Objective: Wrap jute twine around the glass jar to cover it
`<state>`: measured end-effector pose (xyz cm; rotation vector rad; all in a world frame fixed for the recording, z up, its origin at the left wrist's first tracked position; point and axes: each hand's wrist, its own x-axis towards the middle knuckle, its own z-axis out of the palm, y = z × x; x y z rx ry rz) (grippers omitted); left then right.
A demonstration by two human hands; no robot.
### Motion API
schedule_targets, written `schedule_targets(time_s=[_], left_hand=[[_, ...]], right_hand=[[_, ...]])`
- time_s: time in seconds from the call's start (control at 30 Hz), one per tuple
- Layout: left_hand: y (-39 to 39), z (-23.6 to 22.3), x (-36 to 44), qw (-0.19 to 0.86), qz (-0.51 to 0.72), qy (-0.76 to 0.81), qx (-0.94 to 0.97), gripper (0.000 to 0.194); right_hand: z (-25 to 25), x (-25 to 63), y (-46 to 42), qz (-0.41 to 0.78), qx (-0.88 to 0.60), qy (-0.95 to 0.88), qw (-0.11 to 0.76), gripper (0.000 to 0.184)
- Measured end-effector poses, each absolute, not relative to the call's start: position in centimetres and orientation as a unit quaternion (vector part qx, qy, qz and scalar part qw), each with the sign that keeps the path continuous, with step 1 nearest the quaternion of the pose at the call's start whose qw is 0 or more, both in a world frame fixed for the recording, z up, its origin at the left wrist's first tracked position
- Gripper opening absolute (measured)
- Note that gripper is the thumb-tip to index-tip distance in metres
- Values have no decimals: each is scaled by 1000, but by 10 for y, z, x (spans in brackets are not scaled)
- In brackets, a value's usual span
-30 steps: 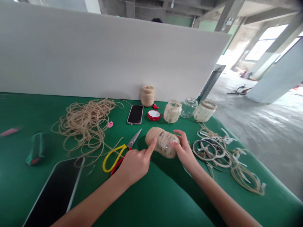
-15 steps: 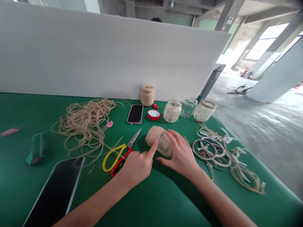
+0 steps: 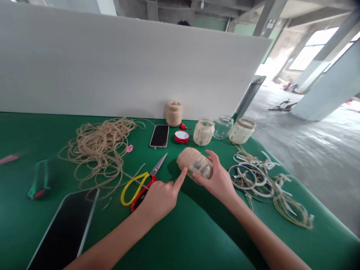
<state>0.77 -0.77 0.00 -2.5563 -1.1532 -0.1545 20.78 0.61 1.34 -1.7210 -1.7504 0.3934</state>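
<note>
A glass jar (image 3: 201, 165), partly wound with jute twine (image 3: 188, 157), lies tilted on its side above the green table. My right hand (image 3: 215, 178) grips its bare end, thumb on the near side and fingers over the far side. My left hand (image 3: 163, 195) has its index finger stretched to the edge of the winding, touching it. Its other fingers are curled, and a strand from the loose twine pile (image 3: 98, 146) runs to them; the inside of that fist is hidden. Scissors (image 3: 143, 183) with yellow and red handles lie left of my left hand.
Behind stand a twine-wrapped jar (image 3: 173, 113), a red tape roll (image 3: 182, 137), a phone (image 3: 159, 136), a clear jar (image 3: 223, 127) and two taped jars (image 3: 204, 132). Cord coils (image 3: 253, 180) lie right. A dark tablet-like slab (image 3: 64, 228) lies front left. A white panel (image 3: 126, 67) borders the back.
My right hand has turned the jar and shifted its grip, with the thumb now on the jar's near side. The left index finger remains at the winding.
</note>
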Motion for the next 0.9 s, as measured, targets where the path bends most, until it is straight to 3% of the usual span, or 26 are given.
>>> schedule_targets(time_s=[0.17, 0.4, 0.6, 0.77, 0.9], left_hand=[[-7, 0, 7, 178, -66, -411, -891, 71], [-3, 4, 2, 178, -124, -395, -893, 67], [-3, 2, 5, 192, -108, -390, -894, 68], [-5, -1, 5, 202, -98, -396, -890, 72], [-5, -2, 4, 203, -97, -400, -889, 73]], right_hand=[[12, 208, 6, 212, -650, -644, 343, 73], [12, 207, 6, 208, -653, -645, 340, 69], [14, 207, 6, 202, -647, -649, 345, 61], [12, 207, 8, 287, -633, -623, 359, 50], [12, 208, 6, 284, -640, -634, 327, 45]])
